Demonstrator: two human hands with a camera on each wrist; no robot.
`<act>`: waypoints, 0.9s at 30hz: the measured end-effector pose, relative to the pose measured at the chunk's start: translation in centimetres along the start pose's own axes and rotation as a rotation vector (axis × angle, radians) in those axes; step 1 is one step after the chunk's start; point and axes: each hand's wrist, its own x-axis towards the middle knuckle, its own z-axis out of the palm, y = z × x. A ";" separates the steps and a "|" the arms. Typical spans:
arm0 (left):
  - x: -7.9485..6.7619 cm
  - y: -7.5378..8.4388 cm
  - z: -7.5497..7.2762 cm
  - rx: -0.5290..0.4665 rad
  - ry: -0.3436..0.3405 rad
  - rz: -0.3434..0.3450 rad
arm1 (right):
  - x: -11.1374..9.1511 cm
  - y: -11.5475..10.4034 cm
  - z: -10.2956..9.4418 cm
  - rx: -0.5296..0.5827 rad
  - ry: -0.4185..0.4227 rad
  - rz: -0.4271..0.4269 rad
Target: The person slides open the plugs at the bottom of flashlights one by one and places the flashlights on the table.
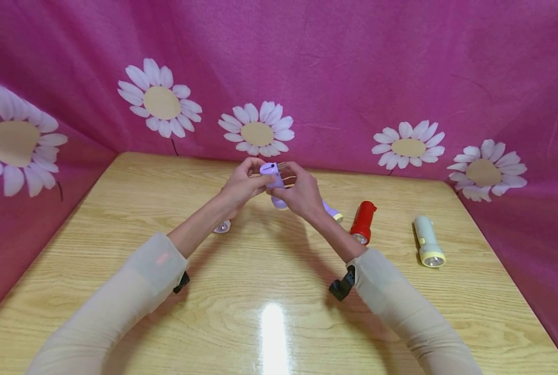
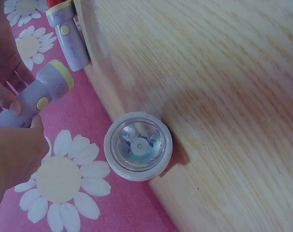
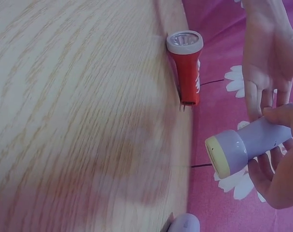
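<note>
Raised over the back of the table, a lilac flashlight (image 1: pixel 275 181) with a yellow rim is held between both hands, its lens end downward. My left hand (image 1: pixel 242 185) grips the body from the left, thumb across it. From the other side, my right hand (image 1: pixel 302 192) holds it by the thumb and fingers near the tail. The left wrist view shows the yellow button on this flashlight (image 2: pixel 33 100). In the right wrist view, my right hand (image 3: pixel 281 186) curls around the barrel while fingers of my left hand (image 3: pixel 269 63) reach behind it.
On the table (image 1: pixel 241 312) lie a red flashlight (image 1: pixel 364 221), a pale green one (image 1: pixel 428 242) and another lilac one (image 2: pixel 69 41). A red flashlight with a white rim (image 3: pixel 186 67) is at the left. A pink flowered curtain (image 1: pixel 330 78) encloses the back and sides.
</note>
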 end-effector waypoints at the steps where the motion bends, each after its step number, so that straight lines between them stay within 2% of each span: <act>1: 0.0 -0.1 0.0 0.037 0.000 0.012 | 0.0 0.0 0.0 0.004 0.001 0.004; 4: 0.1 -0.3 -0.1 0.119 0.006 0.039 | 0.0 0.1 -0.1 0.015 -0.003 0.015; 11: 0.2 -0.4 -0.1 0.169 0.012 0.034 | -0.3 0.3 -0.4 0.031 -0.043 0.028; 23: 0.4 0.1 -0.4 0.283 -0.020 0.012 | -0.7 1.0 -0.4 0.106 -0.088 0.068; 27: 0.6 0.2 -0.5 0.289 -0.040 0.010 | -0.7 1.2 -0.3 0.119 -0.086 0.066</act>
